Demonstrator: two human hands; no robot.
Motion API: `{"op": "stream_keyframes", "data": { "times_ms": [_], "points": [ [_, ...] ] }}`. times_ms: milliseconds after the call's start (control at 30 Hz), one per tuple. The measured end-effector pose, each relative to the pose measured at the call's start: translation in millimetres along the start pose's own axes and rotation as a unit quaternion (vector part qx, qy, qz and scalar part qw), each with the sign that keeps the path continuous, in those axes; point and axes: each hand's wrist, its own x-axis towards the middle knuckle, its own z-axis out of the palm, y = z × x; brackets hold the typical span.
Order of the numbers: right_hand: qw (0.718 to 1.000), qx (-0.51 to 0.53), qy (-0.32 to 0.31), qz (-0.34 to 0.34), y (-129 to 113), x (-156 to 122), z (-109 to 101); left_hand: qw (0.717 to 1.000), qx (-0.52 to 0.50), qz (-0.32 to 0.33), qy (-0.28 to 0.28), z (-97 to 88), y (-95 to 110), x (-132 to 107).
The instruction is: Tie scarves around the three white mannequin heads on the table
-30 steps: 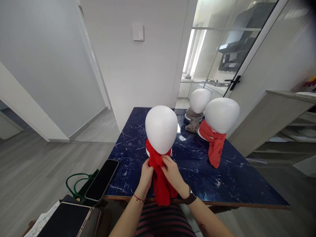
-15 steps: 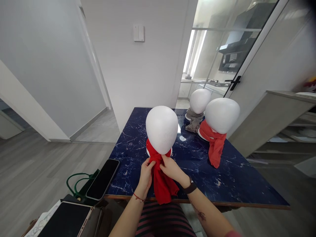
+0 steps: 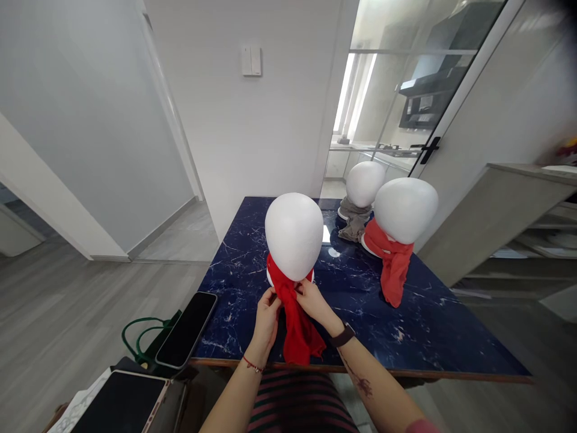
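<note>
In front of me a white mannequin head [image 3: 294,236] stands on the table, with a red scarf [image 3: 297,334] wrapped about its neck. The scarf's loose end hangs down toward the table's front edge. My left hand [image 3: 267,319] pinches the scarf at the left of the neck. On the other side, my right hand [image 3: 313,304] is closed on the scarf's edge just under the head. Parts of the fingers are hidden by the cloth.
The dark blue marbled table [image 3: 433,337] also bears a head with a coral scarf [image 3: 393,270] and one with a grey scarf [image 3: 354,219], at the back right. A phone [image 3: 187,329], a tablet [image 3: 118,404] and green handles [image 3: 135,331] lie at the left.
Both hands have shifted slightly at the neck, the left one a little outward from the scarf's front. The hanging end looks narrower and its tip sits slightly higher.
</note>
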Motion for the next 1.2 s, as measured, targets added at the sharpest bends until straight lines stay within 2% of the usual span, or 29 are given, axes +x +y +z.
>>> {"op": "stream_keyframes", "data": {
  "times_ms": [167,333,400,533,633,733,833,1033,1133,1200],
  "points": [
    [0.997,-0.04,0.062,0.008,-20,-8,-4,1.0,0.006,0.016,0.021,-1.9,-4,3],
    [0.992,-0.022,0.121,0.007,-41,-31,-4,0.999,0.02,0.02,0.027,-1.0,-4,5],
    [0.992,-0.03,0.125,0.005,-47,-42,0,0.999,0.035,0.024,0.022,0.2,-3,4],
    [0.986,-0.108,0.116,-0.043,-51,-57,9,0.998,0.063,0.021,0.006,1.4,-1,2],
    [0.98,-0.146,0.133,-0.034,-43,-62,15,0.992,0.126,0.029,0.005,0.5,-1,1],
    [0.981,-0.144,0.128,-0.027,-29,-64,16,0.976,0.206,0.069,0.019,-0.8,0,-1],
    [0.984,-0.13,0.118,-0.032,-20,-62,11,0.968,0.225,0.102,0.04,-0.6,1,-2],
    [0.982,-0.12,0.134,-0.06,-38,-53,-7,0.991,0.127,0.02,0.022,2.9,1,-4],
    [0.98,-0.119,0.142,-0.068,-43,-46,-13,0.992,0.121,0.022,0.023,1.8,4,-6],
    [0.979,-0.126,0.148,-0.068,-43,-41,-14,0.987,0.153,0.032,0.018,-0.7,8,-6]
  ]
}}
